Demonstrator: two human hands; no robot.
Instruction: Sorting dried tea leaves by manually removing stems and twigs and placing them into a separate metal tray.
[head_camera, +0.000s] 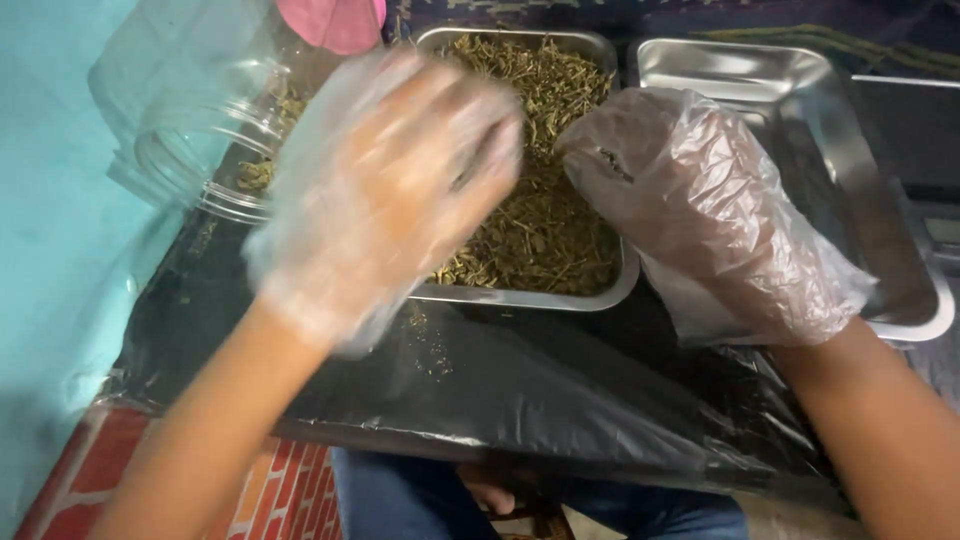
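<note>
Nearest us, our two bare forearms reach out over a crinkled black plastic sheet (520, 390) spread across the work surface, with blue trouser legs just showing below its edge. Our left hand (385, 190), in a thin clear plastic glove, is blurred by motion above the near-left part of a rectangular steel tray of dry yellow-green chopped herb (545, 215); its fingers look loosely curled, and we cannot tell whether they carry any herb. Our right hand (700, 210), in a like glove, hovers at the tray's right edge with fingers bunched downward; a few dark flecks cling to the glove, but whether it pinches anything is hidden.

A clear plastic wide-mouthed jar (195, 120) lies tilted at the tray's far-left corner, mouth toward the herb, with some herb near its opening. A pink rounded object (335, 22) sits behind it. To the right stands an empty shiny steel tray (800, 90), touching or just beside the full one.

We judge the step in hand to be gathering herb from the tray. The next move calls for a firm handful and a steady mouth on the jar, lest flecks scatter on the sheet.
</note>
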